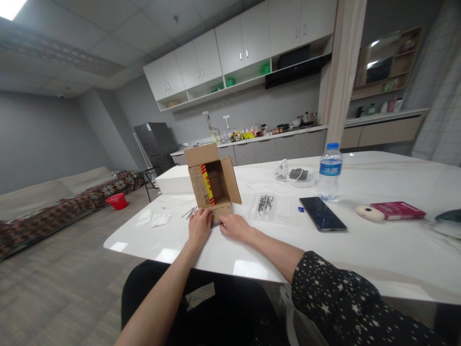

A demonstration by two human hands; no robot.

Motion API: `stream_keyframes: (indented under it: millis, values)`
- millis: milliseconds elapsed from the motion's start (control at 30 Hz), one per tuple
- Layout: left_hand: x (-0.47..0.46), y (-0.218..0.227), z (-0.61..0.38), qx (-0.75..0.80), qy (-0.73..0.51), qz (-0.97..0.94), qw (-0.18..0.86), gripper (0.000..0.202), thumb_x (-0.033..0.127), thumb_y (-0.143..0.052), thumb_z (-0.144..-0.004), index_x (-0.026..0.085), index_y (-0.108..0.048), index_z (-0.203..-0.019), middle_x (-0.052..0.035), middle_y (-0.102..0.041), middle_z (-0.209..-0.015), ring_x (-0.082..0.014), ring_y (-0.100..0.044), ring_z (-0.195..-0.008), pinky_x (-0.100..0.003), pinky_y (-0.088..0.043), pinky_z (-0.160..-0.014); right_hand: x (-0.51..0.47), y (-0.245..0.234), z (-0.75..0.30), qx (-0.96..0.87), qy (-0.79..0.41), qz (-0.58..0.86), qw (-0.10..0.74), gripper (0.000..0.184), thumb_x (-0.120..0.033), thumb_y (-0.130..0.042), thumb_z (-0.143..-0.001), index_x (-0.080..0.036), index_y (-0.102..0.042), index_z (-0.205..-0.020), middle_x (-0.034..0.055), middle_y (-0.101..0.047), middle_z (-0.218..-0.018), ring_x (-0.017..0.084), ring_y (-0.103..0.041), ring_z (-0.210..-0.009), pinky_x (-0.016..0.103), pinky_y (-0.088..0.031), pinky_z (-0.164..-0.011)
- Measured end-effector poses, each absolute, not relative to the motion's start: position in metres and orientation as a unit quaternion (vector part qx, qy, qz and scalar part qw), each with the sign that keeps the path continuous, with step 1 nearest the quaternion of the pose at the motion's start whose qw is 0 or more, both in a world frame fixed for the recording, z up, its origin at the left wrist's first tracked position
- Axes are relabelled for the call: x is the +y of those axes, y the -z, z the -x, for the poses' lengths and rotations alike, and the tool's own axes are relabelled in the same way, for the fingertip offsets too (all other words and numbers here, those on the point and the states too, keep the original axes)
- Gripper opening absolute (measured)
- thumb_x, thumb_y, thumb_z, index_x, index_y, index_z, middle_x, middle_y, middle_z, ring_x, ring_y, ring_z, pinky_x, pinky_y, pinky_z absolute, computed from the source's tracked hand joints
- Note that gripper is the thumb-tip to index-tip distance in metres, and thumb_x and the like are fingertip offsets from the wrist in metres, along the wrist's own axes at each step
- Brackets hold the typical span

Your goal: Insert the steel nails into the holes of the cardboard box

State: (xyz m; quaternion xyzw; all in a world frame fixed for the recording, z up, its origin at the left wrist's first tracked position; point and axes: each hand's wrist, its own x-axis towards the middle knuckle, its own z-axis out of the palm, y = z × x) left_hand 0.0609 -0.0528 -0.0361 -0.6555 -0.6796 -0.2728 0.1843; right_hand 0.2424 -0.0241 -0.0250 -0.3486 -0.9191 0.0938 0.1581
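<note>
An open cardboard box (222, 180) stands on the white table in front of me, flaps spread and its inside facing me. Small shiny pieces dot its left flap (199, 185), and a row of small dark marks or pieces runs along the front flap (223, 209). My left hand (200, 225) is closed at the lower left of that front flap, fingers curled. Opposite it, my right hand (234, 227) is closed at the lower right corner. A small dark, metallic-looking thing (215, 223) shows between the fingertips; what each hand grips is too small to make out.
Thin dark sticks (189, 212) and white tissues (160, 219) lie left of the box. To the right are a clear case of small metal parts (265, 205), a phone (322, 214), a water bottle (330, 173) and a maroon box (401, 210). A white carton (175, 181) stands behind.
</note>
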Motion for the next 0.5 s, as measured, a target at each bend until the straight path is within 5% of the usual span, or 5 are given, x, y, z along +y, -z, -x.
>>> stream_keyframes:
  millis: [333,500]
  values:
    - [-0.052,0.037,-0.062,-0.685,0.365,0.611,0.158,0.019,0.029,-0.042,-0.099,0.021,-0.059,-0.101,-0.0103,-0.074,-0.098,-0.0276,-0.069,-0.098,-0.043,-0.046,-0.096,-0.024,0.027,-0.242,-0.919,-0.098,0.349,0.157,0.030,-0.036,-0.061,-0.100,-0.016,-0.062,-0.123,0.0086,-0.065,-0.120,0.022,-0.066,-0.102,0.043,-0.057,-0.088]
    - [-0.054,0.037,-0.052,-0.690,0.457,0.545,0.132,0.023,0.031,-0.034,-0.101,0.022,-0.054,-0.109,-0.0089,-0.075,-0.096,-0.0242,-0.072,-0.090,-0.038,-0.053,-0.081,-0.024,0.028,-0.242,-0.918,-0.094,0.349,0.161,0.030,-0.036,-0.061,-0.100,-0.016,-0.062,-0.123,0.0086,-0.065,-0.120,0.022,-0.066,-0.102,0.043,-0.057,-0.088]
